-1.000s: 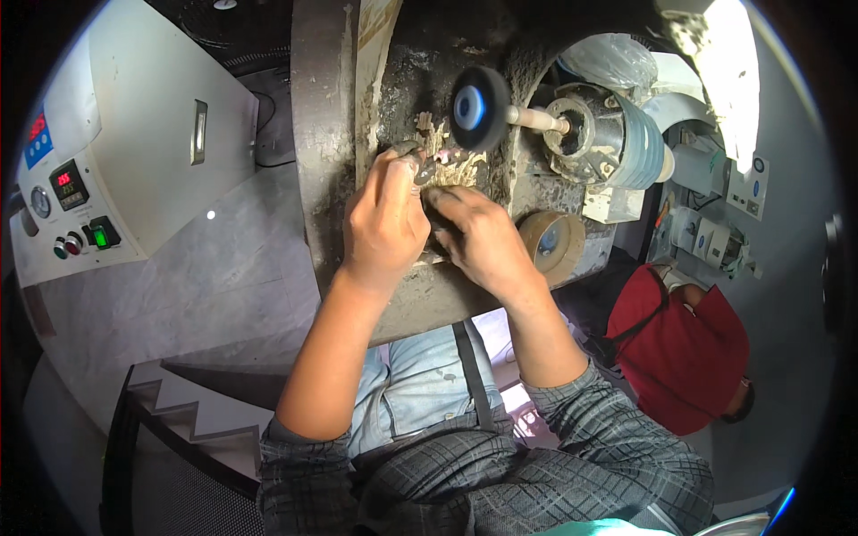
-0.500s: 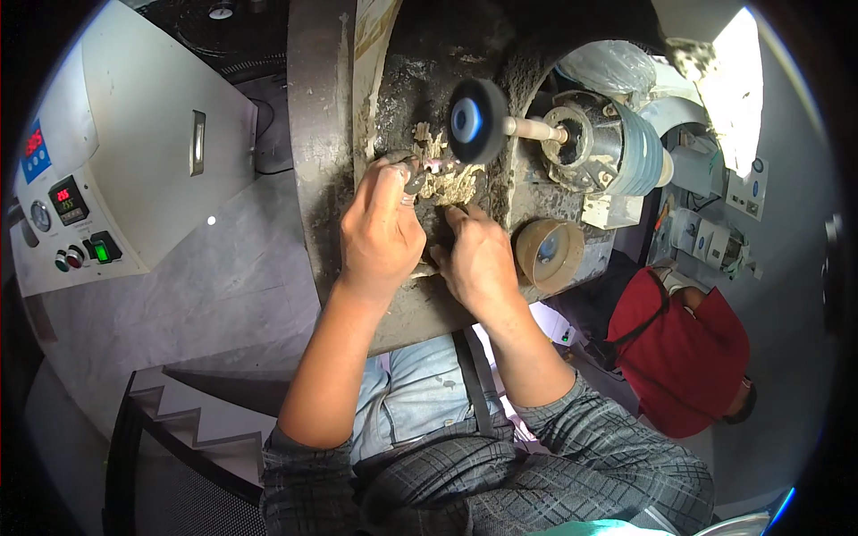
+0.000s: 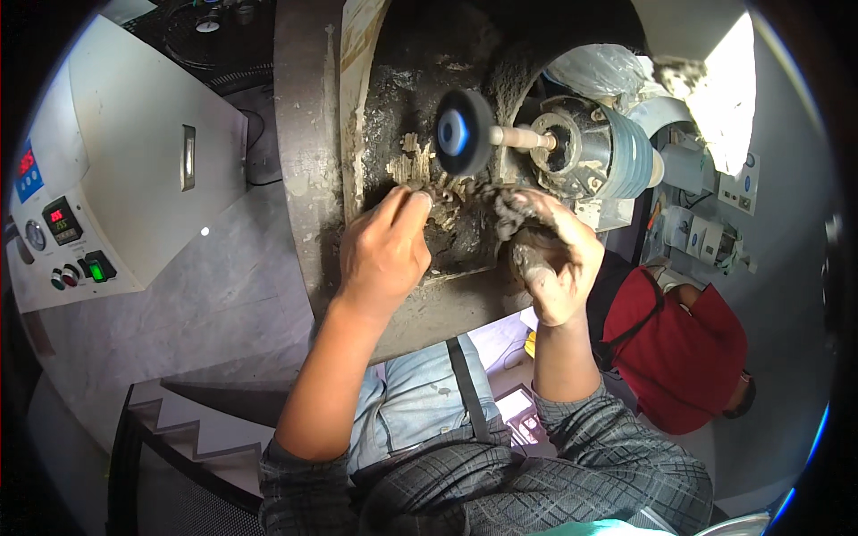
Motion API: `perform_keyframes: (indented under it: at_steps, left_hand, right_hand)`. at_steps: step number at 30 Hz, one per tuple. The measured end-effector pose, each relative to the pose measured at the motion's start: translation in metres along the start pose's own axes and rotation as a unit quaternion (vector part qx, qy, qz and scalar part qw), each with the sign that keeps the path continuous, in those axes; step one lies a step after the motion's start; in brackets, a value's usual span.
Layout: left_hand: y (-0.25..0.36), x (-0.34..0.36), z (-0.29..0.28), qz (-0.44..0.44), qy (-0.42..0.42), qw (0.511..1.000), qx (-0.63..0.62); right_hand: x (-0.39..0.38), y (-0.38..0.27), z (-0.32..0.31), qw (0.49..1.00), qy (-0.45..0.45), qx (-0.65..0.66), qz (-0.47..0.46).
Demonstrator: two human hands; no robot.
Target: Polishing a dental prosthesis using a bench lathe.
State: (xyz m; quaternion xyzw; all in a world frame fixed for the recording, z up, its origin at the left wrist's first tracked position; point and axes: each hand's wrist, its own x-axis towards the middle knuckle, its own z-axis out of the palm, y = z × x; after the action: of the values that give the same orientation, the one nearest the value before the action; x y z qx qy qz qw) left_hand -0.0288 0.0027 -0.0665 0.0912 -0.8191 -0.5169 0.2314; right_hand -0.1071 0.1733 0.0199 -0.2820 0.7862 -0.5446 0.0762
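Observation:
A black round buffing wheel (image 3: 465,133) with a blue-and-white centre sits on the pale shaft of a polishing lathe (image 3: 585,147). Below it, my left hand (image 3: 384,250) is closed, fingertips pinched low over the mud-caked tray (image 3: 416,290); what they grip is hidden. My right hand (image 3: 563,263) is turned partly palm up at the tray's right side, its fingers curled around a dark, wet clump of muddy paste (image 3: 511,213). Wet paste also smears its thumb and fingers. Pale, crumbly residue (image 3: 411,163) sticks to the tray left of the wheel.
A grey-white machine (image 3: 161,116) with lit displays and buttons stands at the left. Clear plastic (image 3: 594,71) lies behind the lathe motor. Someone in a red top (image 3: 675,344) is at the right. Steps (image 3: 192,429) show at the lower left.
My right hand has swung right and turned over, lifting dark paste and now covering the spot of the tan bowl. The left stays near the wheel. The whole view has shifted slightly.

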Motion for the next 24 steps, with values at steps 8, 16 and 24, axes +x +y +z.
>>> perform_keyframes:
  at_steps: [8,16,24]
  left_hand:
    - [0.015,-0.003,0.019,-0.066,0.066,0.992,-0.083]
    - [0.010,0.016,0.021,-0.083,0.049,0.992,-0.076]
    - [0.005,0.020,0.016,-0.051,0.031,0.997,-0.050]
  right_hand:
    - [0.010,0.026,0.007,0.986,-0.086,-0.116,0.081]
    - [0.015,0.027,0.020,0.985,-0.038,-0.107,0.131]
    - [0.008,0.026,0.026,0.986,-0.014,-0.105,0.128]
